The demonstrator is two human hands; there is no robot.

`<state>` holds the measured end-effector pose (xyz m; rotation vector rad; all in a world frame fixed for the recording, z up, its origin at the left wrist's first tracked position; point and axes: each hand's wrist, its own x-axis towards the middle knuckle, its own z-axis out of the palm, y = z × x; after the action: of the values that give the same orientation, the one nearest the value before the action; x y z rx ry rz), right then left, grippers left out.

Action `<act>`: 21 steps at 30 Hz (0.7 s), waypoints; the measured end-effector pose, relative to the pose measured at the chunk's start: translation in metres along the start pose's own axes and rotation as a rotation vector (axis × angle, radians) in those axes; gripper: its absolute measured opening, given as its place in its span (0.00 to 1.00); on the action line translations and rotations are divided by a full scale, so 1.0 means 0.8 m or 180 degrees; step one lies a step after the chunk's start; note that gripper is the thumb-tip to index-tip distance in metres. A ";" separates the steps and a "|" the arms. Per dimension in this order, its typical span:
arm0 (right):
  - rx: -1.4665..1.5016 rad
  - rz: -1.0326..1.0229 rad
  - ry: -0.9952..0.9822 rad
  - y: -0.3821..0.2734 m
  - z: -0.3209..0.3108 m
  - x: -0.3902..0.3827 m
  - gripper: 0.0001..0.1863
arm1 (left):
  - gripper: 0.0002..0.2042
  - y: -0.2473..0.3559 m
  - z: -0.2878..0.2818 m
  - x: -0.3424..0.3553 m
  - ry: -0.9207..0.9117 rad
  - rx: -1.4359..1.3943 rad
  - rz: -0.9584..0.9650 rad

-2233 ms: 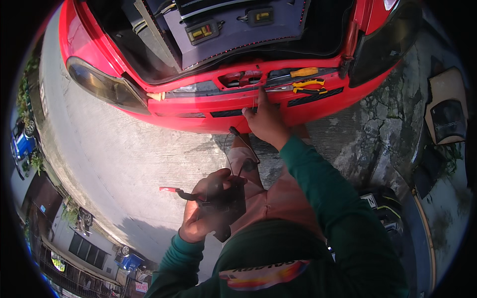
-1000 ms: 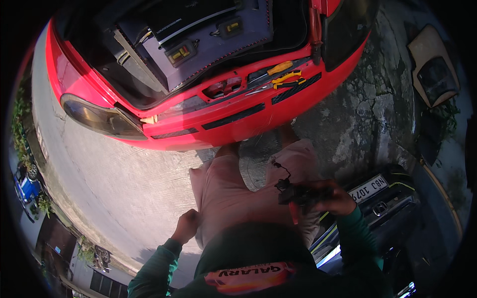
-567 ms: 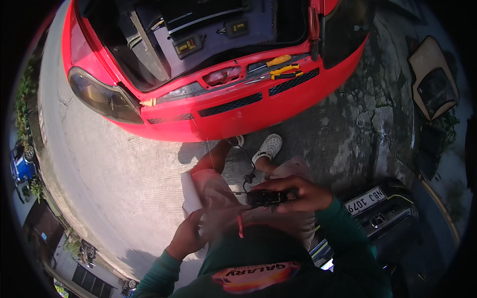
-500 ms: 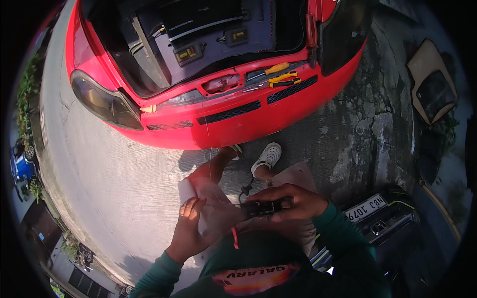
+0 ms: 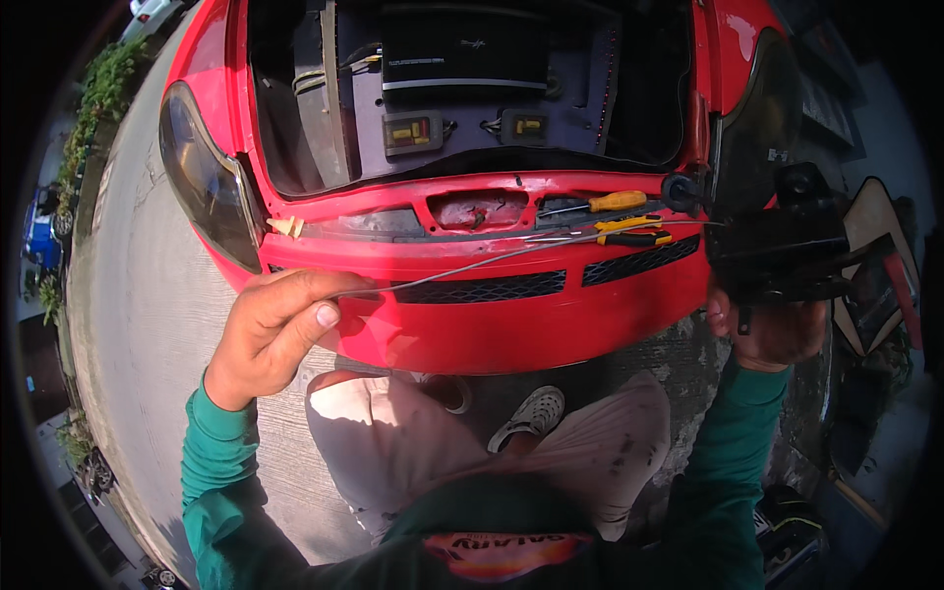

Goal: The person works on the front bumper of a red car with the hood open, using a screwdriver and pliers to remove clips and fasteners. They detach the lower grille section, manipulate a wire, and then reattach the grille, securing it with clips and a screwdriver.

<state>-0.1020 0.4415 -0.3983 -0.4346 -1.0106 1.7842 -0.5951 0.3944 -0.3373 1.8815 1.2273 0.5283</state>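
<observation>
Black part moved up and right; right fingers grip it; left fingers pinch thin grey cable.

Cable smooth, matt; bumper glossy, smooth; trousers matt cloth; pavement rough concrete.

The one I'm watching wears a green long-sleeved shirt, its teal-green left sleeve creased along the forearm, with a bright red, orange and white print across the front. Below are pale pinkish shorts, speckled with dark stains, and a whitish clog dotted with holes.
</observation>
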 end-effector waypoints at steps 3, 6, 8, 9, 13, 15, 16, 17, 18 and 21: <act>0.0015 -0.0642 0.0081 0.018 -0.044 -0.005 0.45 | 0.13 -0.032 0.017 0.019 0.0443 0.0462 0.0237; -0.0080 -0.0868 -0.0028 0.038 -0.072 -0.013 0.42 | 0.14 -0.068 0.039 0.033 0.0611 0.0817 0.0248; -0.0149 -0.0892 -0.0169 0.052 -0.079 -0.013 0.41 | 0.14 -0.081 0.042 0.037 0.0624 0.1283 0.0040; -0.0161 -0.0855 -0.0248 0.057 -0.085 -0.011 0.40 | 0.15 -0.090 0.042 0.038 0.0776 0.1273 -0.0007; -0.0114 -0.0610 -0.0534 0.071 -0.104 0.018 0.37 | 0.15 -0.120 0.030 0.036 0.1527 0.1425 -0.0036; -0.0004 -0.0540 -0.0750 0.090 -0.081 0.051 0.33 | 0.14 -0.148 0.020 0.021 0.1762 0.0941 -0.0032; 0.0098 -0.0443 -0.0609 0.088 -0.086 0.059 0.31 | 0.17 -0.113 0.031 0.020 0.1714 0.0638 -0.0501; 0.0101 -0.0398 -0.0809 0.083 -0.082 0.073 0.30 | 0.16 -0.100 0.037 0.012 0.1788 0.0494 -0.0375; 0.0110 -0.0319 -0.0980 0.085 -0.083 0.084 0.29 | 0.16 -0.101 0.050 0.006 0.1843 0.0323 -0.0274; 0.0248 -0.0046 -0.0993 0.100 -0.088 0.127 0.28 | 0.15 -0.108 0.064 -0.033 0.2142 0.0018 -0.0005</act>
<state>-0.1455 0.5503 -0.4879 -0.1004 -1.1488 1.9086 -0.6187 0.3673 -0.4349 1.7573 1.6423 1.2227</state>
